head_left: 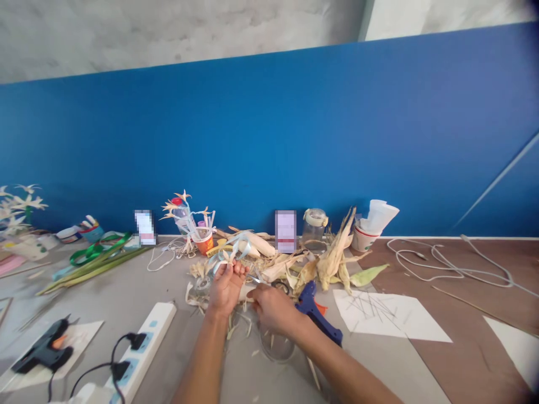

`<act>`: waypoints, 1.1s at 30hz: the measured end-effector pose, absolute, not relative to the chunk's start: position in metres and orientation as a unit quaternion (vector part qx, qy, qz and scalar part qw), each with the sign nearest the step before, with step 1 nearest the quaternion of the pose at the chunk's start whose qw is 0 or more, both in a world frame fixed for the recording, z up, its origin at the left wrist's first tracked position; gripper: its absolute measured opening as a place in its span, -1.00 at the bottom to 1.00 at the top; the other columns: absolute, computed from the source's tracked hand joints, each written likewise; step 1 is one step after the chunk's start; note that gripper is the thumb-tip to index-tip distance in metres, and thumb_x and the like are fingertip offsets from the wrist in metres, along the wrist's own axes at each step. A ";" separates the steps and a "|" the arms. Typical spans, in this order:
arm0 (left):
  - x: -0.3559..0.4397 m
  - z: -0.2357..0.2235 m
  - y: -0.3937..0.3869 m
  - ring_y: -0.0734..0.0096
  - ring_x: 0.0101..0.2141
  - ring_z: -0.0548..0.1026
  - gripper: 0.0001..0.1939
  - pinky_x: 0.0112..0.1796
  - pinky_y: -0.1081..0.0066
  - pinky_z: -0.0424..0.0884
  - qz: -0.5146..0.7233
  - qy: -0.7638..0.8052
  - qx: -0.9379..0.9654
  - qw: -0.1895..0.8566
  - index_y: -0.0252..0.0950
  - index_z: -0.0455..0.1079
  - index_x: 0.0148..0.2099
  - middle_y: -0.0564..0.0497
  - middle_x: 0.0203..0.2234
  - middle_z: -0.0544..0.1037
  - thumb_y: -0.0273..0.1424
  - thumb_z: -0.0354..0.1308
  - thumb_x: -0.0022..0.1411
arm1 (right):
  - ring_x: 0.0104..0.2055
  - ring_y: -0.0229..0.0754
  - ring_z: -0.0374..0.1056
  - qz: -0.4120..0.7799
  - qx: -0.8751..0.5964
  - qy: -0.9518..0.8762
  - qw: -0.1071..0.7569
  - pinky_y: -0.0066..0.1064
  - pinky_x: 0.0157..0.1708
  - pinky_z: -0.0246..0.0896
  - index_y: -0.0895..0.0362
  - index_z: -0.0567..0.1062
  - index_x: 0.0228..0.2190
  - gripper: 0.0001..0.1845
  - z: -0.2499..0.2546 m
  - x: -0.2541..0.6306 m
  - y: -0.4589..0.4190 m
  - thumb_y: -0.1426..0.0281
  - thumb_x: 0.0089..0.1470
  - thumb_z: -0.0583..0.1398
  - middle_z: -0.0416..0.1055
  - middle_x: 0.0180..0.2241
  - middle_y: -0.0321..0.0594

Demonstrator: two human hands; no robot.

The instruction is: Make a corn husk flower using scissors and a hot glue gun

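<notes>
My left hand (227,287) is raised over the cluttered middle of the table, palm turned up and fingers curled. Its thumb and fingers pinch a small pale piece of corn husk (228,258), mostly covered by the fingertips. Just to the right, my right hand (273,307) is closed around what look like scissors; a short silver blade (255,278) points toward the left hand, and the grip is largely hidden. Dried corn husks (282,268) lie behind both hands. A blue glue gun (318,314) rests right of my right wrist.
A white power strip (145,342) and a black glue gun (46,345) occupy the left front. Behind stand a red cup (204,244), a phone (286,231), a lidded jar (314,230) and a paper cup (365,238). Thin sticks lie on white paper (387,314). White cables (455,269) sprawl rightward.
</notes>
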State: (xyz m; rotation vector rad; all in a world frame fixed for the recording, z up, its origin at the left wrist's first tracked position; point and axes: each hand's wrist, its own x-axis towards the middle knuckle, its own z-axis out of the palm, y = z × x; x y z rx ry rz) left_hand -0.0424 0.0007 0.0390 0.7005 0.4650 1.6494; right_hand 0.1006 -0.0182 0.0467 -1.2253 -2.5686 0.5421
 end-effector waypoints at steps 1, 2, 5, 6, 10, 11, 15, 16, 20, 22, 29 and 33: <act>-0.042 0.039 0.001 0.52 -0.45 0.30 -0.89 -0.17 0.30 0.28 0.712 0.203 0.298 0.603 -0.30 0.37 -0.43 0.10 -0.56 0.31 -0.40 0.24 0.04 | -0.24 -0.16 0.38 0.191 -0.395 -0.891 0.117 -0.44 -0.26 0.16 0.10 0.49 -0.26 -0.72 0.047 0.096 -0.021 0.44 0.03 0.03 0.44 -0.24 -0.13; -0.042 0.039 0.001 0.52 -0.45 0.30 -0.88 -0.17 0.30 0.28 0.711 0.203 0.295 0.605 -0.30 0.36 -0.43 0.10 -0.56 0.31 -0.39 0.23 0.04 | -0.25 -0.17 0.38 0.194 -0.373 -0.900 0.113 -0.44 -0.28 0.16 0.10 0.50 -0.27 -0.73 0.046 0.092 -0.023 0.43 0.03 0.04 0.44 -0.25 -0.14; -0.042 0.038 0.001 0.51 -0.45 0.29 -0.88 -0.17 0.30 0.28 0.712 0.200 0.288 0.608 -0.30 0.35 -0.44 0.10 -0.56 0.30 -0.39 0.22 0.05 | -0.26 -0.14 0.37 0.183 -0.333 -0.920 0.098 -0.43 -0.30 0.17 0.15 0.50 -0.27 -0.72 0.039 0.074 -0.032 0.40 0.00 0.06 0.44 -0.24 -0.11; -0.042 0.038 0.001 0.51 -0.45 0.29 -0.88 -0.17 0.30 0.28 0.714 0.198 0.287 0.607 -0.30 0.34 -0.44 0.10 -0.56 0.30 -0.40 0.22 0.05 | -0.25 -0.11 0.37 0.172 -0.322 -0.926 0.091 -0.41 -0.29 0.18 0.17 0.50 -0.27 -0.72 0.035 0.068 -0.035 0.40 -0.03 0.08 0.44 -0.25 -0.08; -0.043 0.038 0.002 0.49 -0.44 0.30 -0.88 -0.18 0.29 0.28 0.716 0.199 0.293 0.602 -0.30 0.34 -0.45 0.09 -0.56 0.30 -0.40 0.21 0.06 | -0.21 -0.03 0.33 0.137 -0.304 -0.938 0.090 -0.31 -0.21 0.15 0.26 0.51 -0.32 -0.72 0.023 0.054 -0.040 0.46 -0.07 0.09 0.44 -0.28 0.04; -0.043 0.038 0.002 0.49 -0.44 0.30 -0.88 -0.18 0.29 0.28 0.715 0.200 0.295 0.601 -0.30 0.34 -0.45 0.09 -0.56 0.30 -0.39 0.21 0.06 | -0.23 -0.03 0.33 0.141 -0.309 -0.936 0.096 -0.31 -0.22 0.14 0.26 0.52 -0.34 -0.73 0.022 0.054 -0.039 0.48 -0.08 0.08 0.45 -0.30 0.04; -0.044 0.038 0.002 0.50 -0.45 0.30 -0.89 -0.19 0.31 0.29 0.717 0.199 0.297 0.598 -0.29 0.36 -0.44 0.09 -0.56 0.30 -0.39 0.22 0.06 | -0.37 -0.17 0.32 0.289 -0.355 -0.876 0.153 -0.43 -0.37 0.13 0.21 0.49 -0.51 -0.82 0.025 0.070 -0.022 0.55 -0.21 0.09 0.46 -0.41 -0.12; -0.043 0.038 0.002 0.50 -0.45 0.30 -0.89 -0.19 0.31 0.29 0.718 0.199 0.296 0.598 -0.29 0.36 -0.43 0.09 -0.56 0.30 -0.39 0.22 0.06 | -0.44 -0.23 0.30 0.354 -0.372 -0.841 0.174 -0.46 -0.42 0.11 0.20 0.47 -0.55 -0.83 0.026 0.076 -0.016 0.57 -0.25 0.09 0.45 -0.48 -0.19; -0.041 0.037 0.002 0.51 -0.45 0.31 -0.88 -0.20 0.32 0.30 0.717 0.205 0.296 0.597 -0.31 0.35 -0.43 0.10 -0.55 0.30 -0.40 0.23 0.05 | -0.66 -0.40 0.08 0.609 -0.380 -0.633 0.291 -0.55 -0.61 -0.03 0.17 0.42 -0.49 -0.84 0.031 0.097 0.004 0.52 -0.23 0.08 0.38 -0.62 -0.37; -0.039 0.037 0.002 0.52 -0.46 0.31 -0.89 -0.21 0.33 0.30 0.715 0.210 0.300 0.596 -0.31 0.35 -0.43 0.10 -0.56 0.30 -0.41 0.22 0.06 | -0.72 -0.43 0.01 0.682 -0.358 -0.552 0.320 -0.56 -0.68 -0.12 0.19 0.42 -0.46 -0.82 0.032 0.103 0.009 0.46 -0.26 0.13 0.37 -0.64 -0.38; -0.033 0.031 0.000 0.40 -0.37 0.40 -0.90 -0.22 0.32 0.30 0.658 0.269 0.344 0.613 -0.32 0.39 -0.41 0.01 -0.45 0.44 -0.39 0.24 0.03 | -0.72 -0.46 0.02 0.727 -0.313 -0.462 0.399 -0.56 -0.68 -0.19 0.21 0.42 -0.47 -0.75 0.035 0.114 0.012 0.33 -0.27 0.25 0.38 -0.65 -0.34; -0.029 0.029 -0.002 0.35 -0.38 0.42 -0.88 -0.18 0.25 0.28 0.592 0.312 0.389 0.634 -0.33 0.44 -0.38 0.00 -0.47 0.47 -0.37 0.24 0.02 | -0.70 -0.45 -0.01 0.681 -0.347 -0.480 0.429 -0.55 -0.66 -0.18 0.20 0.40 -0.50 -0.76 0.033 0.119 0.018 0.28 -0.21 0.23 0.34 -0.67 -0.36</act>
